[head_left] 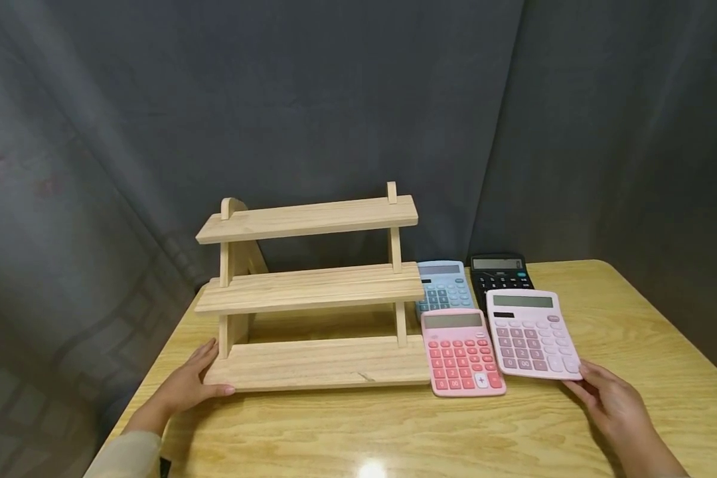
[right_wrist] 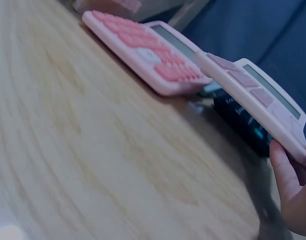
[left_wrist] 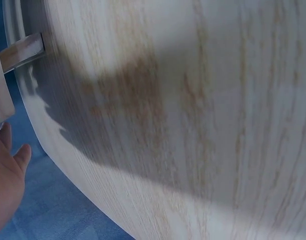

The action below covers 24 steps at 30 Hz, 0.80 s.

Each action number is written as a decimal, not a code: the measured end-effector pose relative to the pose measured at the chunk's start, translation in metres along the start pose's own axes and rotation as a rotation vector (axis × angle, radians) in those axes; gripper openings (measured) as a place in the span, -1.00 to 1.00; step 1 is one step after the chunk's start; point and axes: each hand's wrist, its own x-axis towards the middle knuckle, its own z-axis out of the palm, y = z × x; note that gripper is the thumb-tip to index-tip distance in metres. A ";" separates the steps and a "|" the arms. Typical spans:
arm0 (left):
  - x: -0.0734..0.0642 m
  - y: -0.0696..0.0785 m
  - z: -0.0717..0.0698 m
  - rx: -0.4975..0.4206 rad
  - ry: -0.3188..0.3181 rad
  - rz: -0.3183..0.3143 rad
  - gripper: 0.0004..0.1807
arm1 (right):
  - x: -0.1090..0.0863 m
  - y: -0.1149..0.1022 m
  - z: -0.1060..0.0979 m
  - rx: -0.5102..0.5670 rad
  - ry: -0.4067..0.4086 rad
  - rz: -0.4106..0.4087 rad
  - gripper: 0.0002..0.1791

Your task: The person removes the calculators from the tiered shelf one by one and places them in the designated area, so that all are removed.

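Note:
My right hand (head_left: 618, 401) pinches a pale pink calculator (head_left: 534, 335) at its lower right corner. The right wrist view has this calculator (right_wrist: 252, 95) tilted and raised above the table, with the right hand's fingers (right_wrist: 287, 170) under its edge. My left hand (head_left: 185, 382) rests against the left end of a three-tier wooden display shelf (head_left: 319, 365). Its thumb lies along the front edge of the bottom board and its fingers lie along the side. In the left wrist view, part of the left hand (left_wrist: 5, 175) appears beside the board's end.
Right of the shelf lies a pink calculator (head_left: 463, 352) with red keys. Behind it is a blue calculator (head_left: 445, 285), partly covered by the shelf. A black calculator (head_left: 500, 273) sits at the back, partly hidden by the pale pink one. Dark curtain (head_left: 334, 99) hangs behind the wooden table (head_left: 311, 438).

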 end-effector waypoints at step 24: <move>0.002 -0.002 0.003 -0.023 -0.007 -0.003 0.11 | 0.008 -0.011 -0.005 -0.342 0.335 0.104 -0.52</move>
